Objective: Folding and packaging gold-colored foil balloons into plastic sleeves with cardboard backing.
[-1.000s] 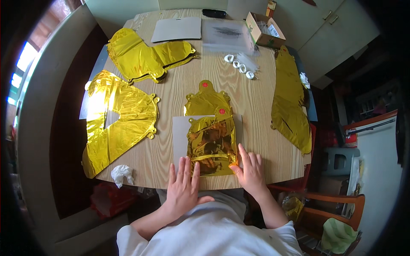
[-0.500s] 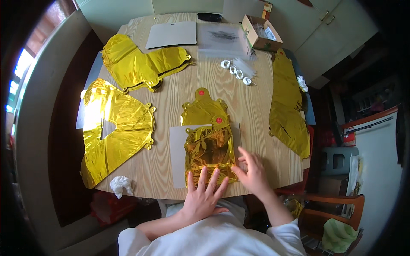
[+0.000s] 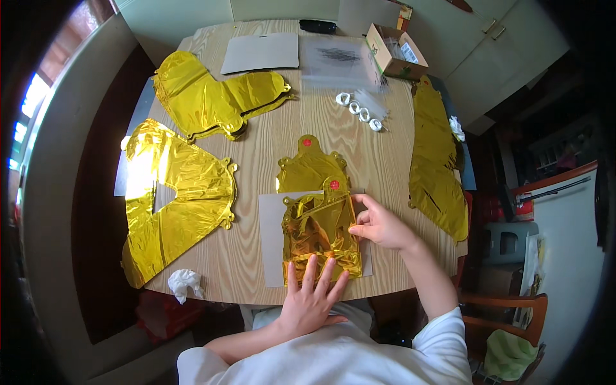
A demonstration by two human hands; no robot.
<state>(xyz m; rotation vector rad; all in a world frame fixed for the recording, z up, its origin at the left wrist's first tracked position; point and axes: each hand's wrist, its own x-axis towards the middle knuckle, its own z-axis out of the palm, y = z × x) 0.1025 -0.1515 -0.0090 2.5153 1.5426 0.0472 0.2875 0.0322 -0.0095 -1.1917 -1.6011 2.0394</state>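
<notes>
In front of me lies a folded gold foil balloon [image 3: 321, 224], shiny and creased, with a red round sticker on its top tab. It rests on a grey card [image 3: 272, 237]. My left hand [image 3: 312, 295] lies flat with fingers spread across the lower end of the foil. At the upper right edge of the same foil, my right hand [image 3: 378, 224] pinches the edge between thumb and fingers; the fingertips are partly hidden. Beyond the card, another gold foil piece [image 3: 311, 170] with a red sticker shows.
Gold foil balloon stacks lie at far left [image 3: 212, 96], left [image 3: 192, 186] and right [image 3: 436, 154]. Several white rolls [image 3: 364, 115], a clear plastic sheet [image 3: 340, 70], a grey card stack [image 3: 260, 54] and an open carton [image 3: 410, 67] sit farther back. A crumpled tissue [image 3: 185, 284] lies by the front-left edge.
My right hand has moved forward along the foil's right side and closed on its edge. My left hand stays flat on the lower end. The view has shifted slightly.
</notes>
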